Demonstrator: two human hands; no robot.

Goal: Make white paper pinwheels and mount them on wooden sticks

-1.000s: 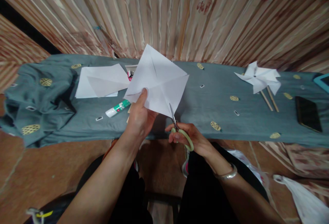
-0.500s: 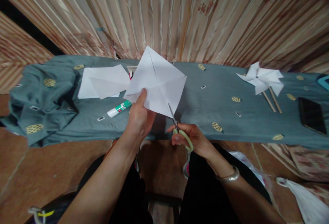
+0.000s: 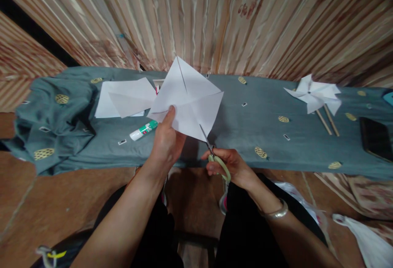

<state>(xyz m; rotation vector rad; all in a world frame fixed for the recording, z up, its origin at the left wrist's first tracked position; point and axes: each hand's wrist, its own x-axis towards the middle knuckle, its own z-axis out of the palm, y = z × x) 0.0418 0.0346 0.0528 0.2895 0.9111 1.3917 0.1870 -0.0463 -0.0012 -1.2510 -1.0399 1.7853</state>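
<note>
Loose white paper (image 3: 125,96) lies at nine o'clock from the square sheet (image 3: 196,85), itself held over the grey-blue cloth (image 3: 260,108); a green-and-white glue stick (image 3: 142,131) lies at eight. The left hand (image 3: 166,139), at seven, grips the sheet. At five, the scissors (image 3: 211,150), grasped by the right hand (image 3: 231,164), have a blade over the sheet's lower corner. A paper pinwheel (image 3: 317,92), overlapping two sticks (image 3: 332,121), lies at three; a black smartphone (image 3: 376,138), just past three.

bare forearms (image 3: 136,202) | silver bangle (image 3: 281,212), right | black trousers (image 3: 242,223) | pink-accented shoes (image 3: 224,203)
</note>
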